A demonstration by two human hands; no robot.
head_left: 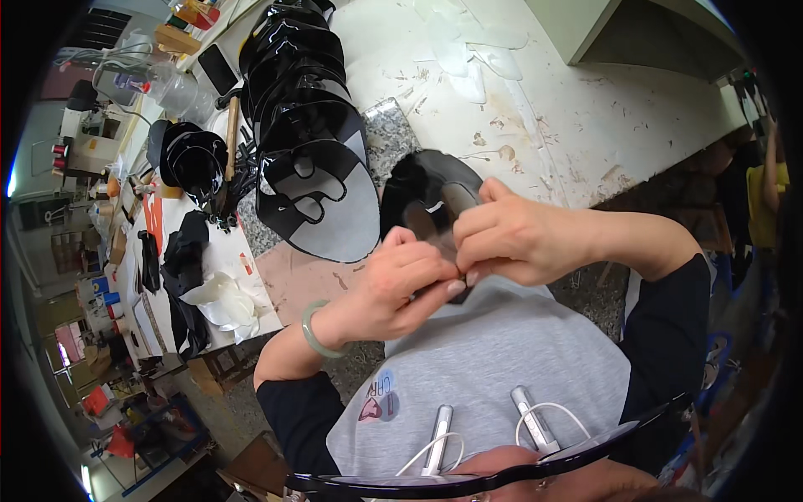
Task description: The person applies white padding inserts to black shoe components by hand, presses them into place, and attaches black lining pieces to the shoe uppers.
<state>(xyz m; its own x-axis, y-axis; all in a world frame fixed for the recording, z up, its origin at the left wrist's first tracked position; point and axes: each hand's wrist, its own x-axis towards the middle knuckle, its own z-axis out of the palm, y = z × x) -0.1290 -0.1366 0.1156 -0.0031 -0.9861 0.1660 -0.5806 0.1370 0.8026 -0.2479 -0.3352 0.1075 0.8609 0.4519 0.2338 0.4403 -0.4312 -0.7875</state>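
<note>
A glossy black shoe upper (410, 180) is in front of my chest, its lower edge pinched between both hands. My left hand (397, 284), with a pale green bangle at the wrist, has its thumb and fingers closed at that edge. Close against it, my right hand (510, 238) is closed too, fingertips nearly meeting the left ones. The fingers hide the exact spot they pinch. To the left stands a nested row of black glossy shoe uppers (293, 92); the nearest shows its light grey lining (355, 209) and two strap loops.
A granite slab (389, 125) lies under the work on the stained white table (577, 125). Leftward are black pieces (194, 163), a wooden handle (232, 138), a phone (217, 69), a clear bottle (184, 96) and a crumpled white wrapper (222, 303). A pale cabinet (577, 25) stands far right.
</note>
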